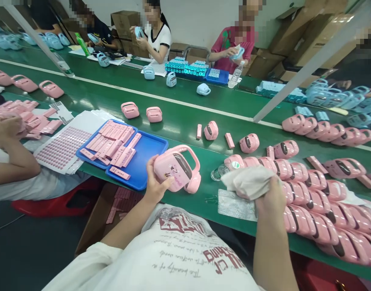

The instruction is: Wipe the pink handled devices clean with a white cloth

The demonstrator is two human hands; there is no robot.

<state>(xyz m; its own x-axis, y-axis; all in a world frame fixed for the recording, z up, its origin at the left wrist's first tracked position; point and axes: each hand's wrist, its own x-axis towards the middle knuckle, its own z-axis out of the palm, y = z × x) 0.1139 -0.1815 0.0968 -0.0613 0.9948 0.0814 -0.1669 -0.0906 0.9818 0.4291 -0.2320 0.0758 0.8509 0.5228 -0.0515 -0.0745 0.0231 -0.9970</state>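
My left hand point(155, 184) grips a rounded pink plastic device with a carry handle point(173, 169) by its left side, thumb across the printed front. A dark strip runs along one edge of it. Another pink device partly shows behind its lower right. In my right hand point(272, 196) is a bunched white cloth point(247, 182), held to the right of the device and apart from it. Below the cloth a clear plastic bag point(236, 206) lies on the green table. A clear bottle point(217, 173) lies just left of the cloth, partly covered.
Blue trays point(155, 141) with small pink boxes stand on the left, beside printed sticker sheets point(64, 145). Rows of pink devices point(312, 198) crowd the right. More pink devices sit along the green belt point(173, 107). Co-workers handle blue devices across it; a person's arm point(15, 161) is at left.
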